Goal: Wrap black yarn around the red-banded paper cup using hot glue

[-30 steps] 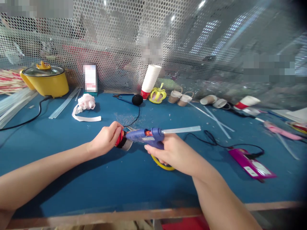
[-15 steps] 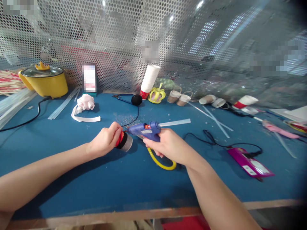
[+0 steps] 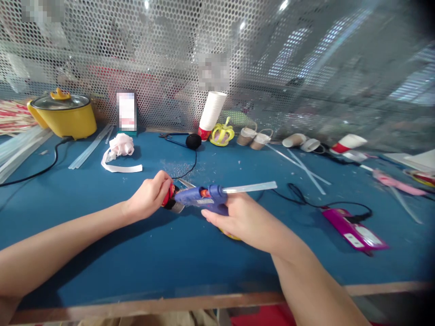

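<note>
Your right hand (image 3: 243,219) is wrapped tight around a blue plastic glue gun (image 3: 204,199). It is held just above the middle of the bench (image 3: 136,253), with its tip pointing left. A long, see-through glue stick (image 3: 249,188) pokes out of its back end. The tip of the gun touches a small round thing (image 3: 173,201) that is red, black and silver. Your left hand (image 3: 151,197) is closed around that small thing and hides most of it, so its full shape is hard to tell. A bit of a yellow ring (image 3: 228,235) peeks out from under your right hand.

The bench top is flat, blue and dotted with tiny crumbs. A pink flat packet (image 3: 355,228) lies to the right with a thin black cord (image 3: 306,201) curling to it. More clear glue sticks (image 3: 90,147) lie at the back left, beside a curly white ribbon (image 3: 120,149).

A shiny yellow pot (image 3: 63,115) with a glass lid stands at the far left; you cannot see what is in it. A tall stack of white paper cups (image 3: 212,113) leans by a yellow toy crown (image 3: 222,133). Small paper cups (image 3: 254,138) sit near it, and their insides are too small to make out. The right edge is blurry.
</note>
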Tool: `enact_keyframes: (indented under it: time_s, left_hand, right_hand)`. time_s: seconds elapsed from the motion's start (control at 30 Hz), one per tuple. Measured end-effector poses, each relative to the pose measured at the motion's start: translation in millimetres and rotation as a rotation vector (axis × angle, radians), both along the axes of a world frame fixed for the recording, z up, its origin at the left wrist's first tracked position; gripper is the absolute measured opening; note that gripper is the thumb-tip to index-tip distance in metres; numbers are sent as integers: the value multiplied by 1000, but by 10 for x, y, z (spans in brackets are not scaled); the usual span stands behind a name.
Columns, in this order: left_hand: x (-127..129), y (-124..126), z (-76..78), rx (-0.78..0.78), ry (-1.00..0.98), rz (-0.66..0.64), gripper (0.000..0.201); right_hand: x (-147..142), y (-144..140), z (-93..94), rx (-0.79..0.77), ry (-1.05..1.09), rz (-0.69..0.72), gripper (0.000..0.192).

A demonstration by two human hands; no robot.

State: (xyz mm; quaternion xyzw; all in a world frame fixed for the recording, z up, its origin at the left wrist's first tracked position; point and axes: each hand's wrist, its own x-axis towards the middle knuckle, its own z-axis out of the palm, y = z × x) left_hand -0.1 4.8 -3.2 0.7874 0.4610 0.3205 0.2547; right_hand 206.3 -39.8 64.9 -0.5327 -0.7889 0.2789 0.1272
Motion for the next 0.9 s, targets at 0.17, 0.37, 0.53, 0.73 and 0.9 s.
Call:
enact_keyframes:
  time_s: [0.17,0.37,0.53,0.73,0.9]
  left_hand:
    - [-2,-5,-4,8,8,10,20]
    - [-8,-8,-14,19,5,10,20]
    - [-10,-19,-21,9,-28,-19,21]
    - [-11,-31,-17,36,-62,-14,22]
    - [-26,-46,-3,122,-86,-20,21]
  right_hand:
    - [33,51,26,-94,116,-65,16]
    - [332,385,26,-155,371,-181,18]
    - [662,825,-235,44,309,-536,24]
    - [782,1115,-599,29,124,-657,35]
    - [735,1150,-595,104,-43,-687,33]
